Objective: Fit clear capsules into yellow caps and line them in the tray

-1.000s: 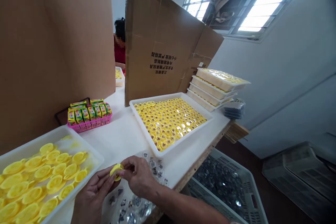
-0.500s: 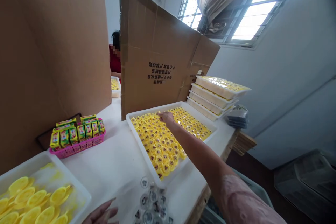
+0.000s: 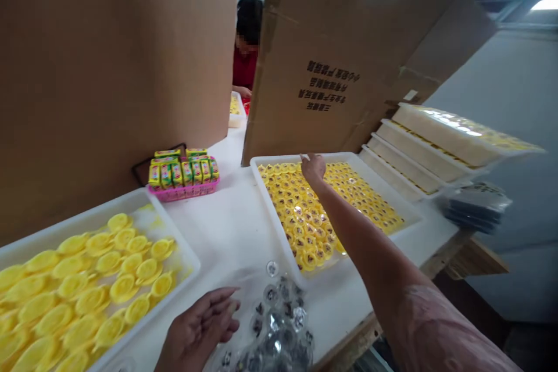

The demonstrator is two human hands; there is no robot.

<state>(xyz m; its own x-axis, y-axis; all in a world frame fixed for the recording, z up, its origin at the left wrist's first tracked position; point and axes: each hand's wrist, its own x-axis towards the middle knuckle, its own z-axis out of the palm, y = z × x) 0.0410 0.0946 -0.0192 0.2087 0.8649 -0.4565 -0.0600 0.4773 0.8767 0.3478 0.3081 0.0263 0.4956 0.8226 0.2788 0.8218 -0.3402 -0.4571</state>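
Note:
My right hand point(image 3: 314, 167) reaches to the far edge of a white tray point(image 3: 279, 236) filled with rows of small yellow round pieces point(image 3: 300, 209) with dark printed centres. Its fingers are bent down at the back row; whatever they hold is hidden. Low in the view, my left hand point(image 3: 203, 325) is half curled with fingers apart, holding nothing that I can see. Just right of it lies a pile of clear round plastic pieces point(image 3: 279, 331) with dark prints. At the left, larger yellow lid-like pieces point(image 3: 82, 285) lie in another white tray point(image 3: 185, 247).
A pink basket point(image 3: 185, 192) of small yellow-green boxes point(image 3: 183, 172) stands by the cardboard panel point(image 3: 117, 70). Stacked filled trays point(image 3: 418, 151) and dark wrapped packs point(image 3: 475, 206) sit at right. Between cardboard panels, a person in red point(image 3: 246, 67) sits behind another tray point(image 3: 236, 110).
The view has turned left and downward, so more of the left tray and my left hand shows. My right hand stays at the tray's back row.

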